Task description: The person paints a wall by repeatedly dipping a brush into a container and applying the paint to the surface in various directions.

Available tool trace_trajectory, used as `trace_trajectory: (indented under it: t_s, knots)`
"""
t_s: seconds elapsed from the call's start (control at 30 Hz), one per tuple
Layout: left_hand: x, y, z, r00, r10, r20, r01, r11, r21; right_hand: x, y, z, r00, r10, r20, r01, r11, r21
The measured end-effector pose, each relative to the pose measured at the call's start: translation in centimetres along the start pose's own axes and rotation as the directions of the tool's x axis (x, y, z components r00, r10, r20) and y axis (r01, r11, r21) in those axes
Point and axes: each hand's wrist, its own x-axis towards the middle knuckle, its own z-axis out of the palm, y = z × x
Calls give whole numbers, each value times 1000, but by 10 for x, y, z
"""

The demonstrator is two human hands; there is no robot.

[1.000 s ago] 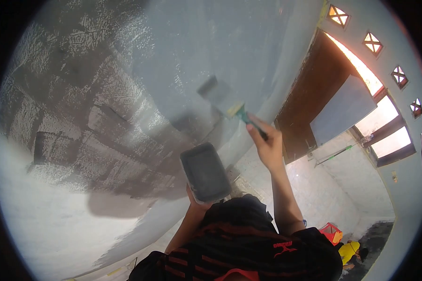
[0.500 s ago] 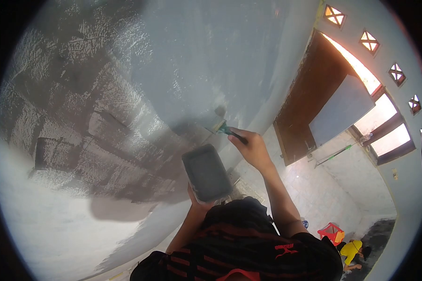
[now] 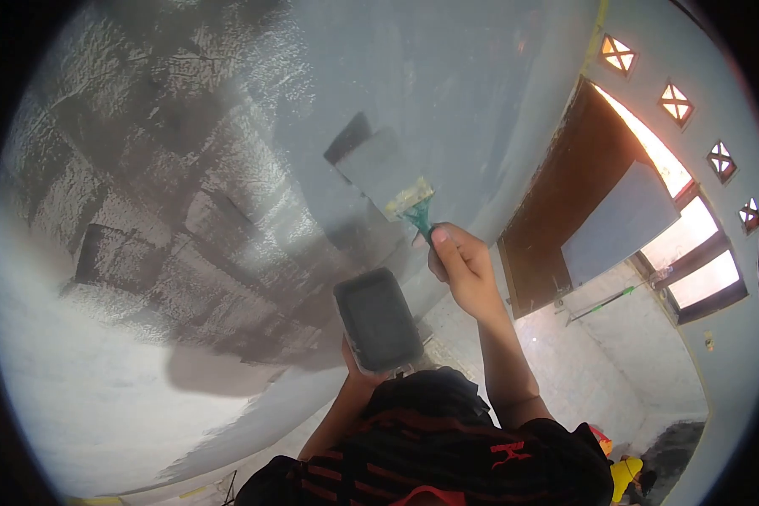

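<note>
In my right hand [image 3: 464, 261] I grip a scraper [image 3: 422, 212] with a green handle and a pale, crusted band at the base of its wide grey blade. The blade is up against the wall [image 3: 447, 93], where a dark shadow shows by its far edge. Below and to the left, my left hand [image 3: 358, 369] holds a rectangular tray [image 3: 379, 316] from its lower side. Dark grey material coats the inside of the tray; most of the fingers under it are hidden. Left of the tray, the wall carries patchy, glossy grey coating [image 3: 169, 211].
A brown door panel [image 3: 557, 228] with a pale sheet [image 3: 620, 219] leaning on it stands right, near bright windows [image 3: 691, 244]. A green-handled pole [image 3: 603, 304] rests against the far wall. Low right, another person in yellow [image 3: 624, 476] is near a red object [image 3: 600, 438].
My right hand has turned the scraper and moved it slightly right, so its blade now faces the camera, farther up the wall. The tray stays in my left hand. The view has shifted slightly.
</note>
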Motion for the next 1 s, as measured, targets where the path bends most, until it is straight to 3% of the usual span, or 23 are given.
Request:
trace_trajectory:
  t_s: [0.13,0.2,0.4,0.5,0.53,0.6,0.67,0.7,0.73,0.77,0.83,0.87,0.97,1.0]
  knots:
    - [1,0,2,999,30,-20,-29,998,58,32,3,14,998,53,-42,-54,998,-23]
    - [-1,-1,9,999,36,5,-36,996,77,45,25,17,981,165,-99,-179,972,-154]
    - [-1,-2,8,998,66,-20,-62,983,175,15,77,3,955,204,-217,-270,901,-340]
    - [4,-1,0,998,56,0,-55,981,187,-5,76,-15,948,278,-155,-314,893,-321]
    - [6,-1,0,999,38,11,-39,995,97,-10,70,-18,948,280,-152,-315,896,-313]
    - [11,-1,7,999,26,26,-26,1000,4,-15,47,-23,941,329,-78,-337,930,-146]
    - [11,-3,19,994,65,-92,-57,994,91,-3,19,-7,954,288,-82,-295,951,-88]
    - [14,-3,16,994,61,-96,-52,994,94,9,6,3,979,178,-94,-187,978,-95]
    - [9,-4,9,997,53,-51,-45,989,143,13,1,12,991,76,-113,-88,991,-99]
    - [10,-3,5,999,46,6,-46,980,192,24,5,17,989,77,-123,-89,991,-95]
    - [11,0,3,1000,16,-10,-14,991,130,42,19,23,992,99,-80,-118,950,-289]
    - [10,2,2,1000,-8,-23,9,998,62,40,28,21,992,98,-83,-118,950,-288]
    - [7,8,0,993,35,-113,-26,996,80,24,64,-3,974,215,-73,-227,910,-348]
    - [1,7,-4,992,35,-125,-25,997,75,8,80,-17,956,282,-80,-288,849,-443]
